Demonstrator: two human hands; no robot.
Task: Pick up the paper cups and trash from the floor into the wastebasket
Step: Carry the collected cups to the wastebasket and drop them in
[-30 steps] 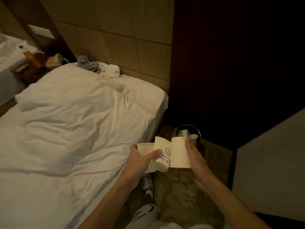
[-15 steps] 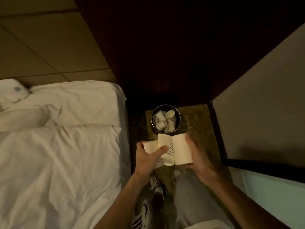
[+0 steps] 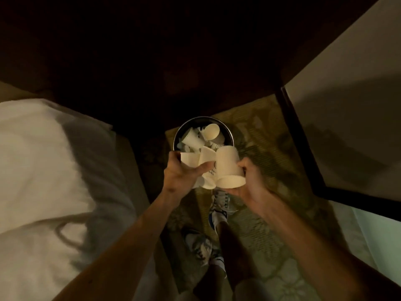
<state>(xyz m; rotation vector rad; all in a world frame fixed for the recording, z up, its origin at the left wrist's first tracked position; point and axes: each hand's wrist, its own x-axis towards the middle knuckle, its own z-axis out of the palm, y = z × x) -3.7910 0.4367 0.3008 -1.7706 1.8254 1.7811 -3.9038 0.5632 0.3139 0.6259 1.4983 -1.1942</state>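
Head view: the wastebasket [image 3: 230, 133] is seen on the patterned carpet [image 3: 264, 148], at 12 o'clock from the two hands, and many white paper cups [image 3: 211, 131] lie inside it. So a large part of the collecting is judged to be done. What is left, as far as can be seen, is the bundle [image 3: 191, 159] held just above the near edge of the basket, which is not yet dropped in. No other trash is seen on the visible strip of carpet, but the floor outside the picture cannot be judged.

Both forearms are stretched forward and down. Several cups of the bundle are gripped by the left hand [image 3: 180, 173] at 9 o'clock, with the thumb laid across the front and the fingers curled behind. A single cup [image 3: 229, 166], with its mouth turned toward the person, is held by the right hand [image 3: 249, 181] at 3 o'clock, the fingers wrapped round its wall. The two groups of cups touch each other. A white bed [image 3: 54, 159] lies at 9 o'clock of the basket.
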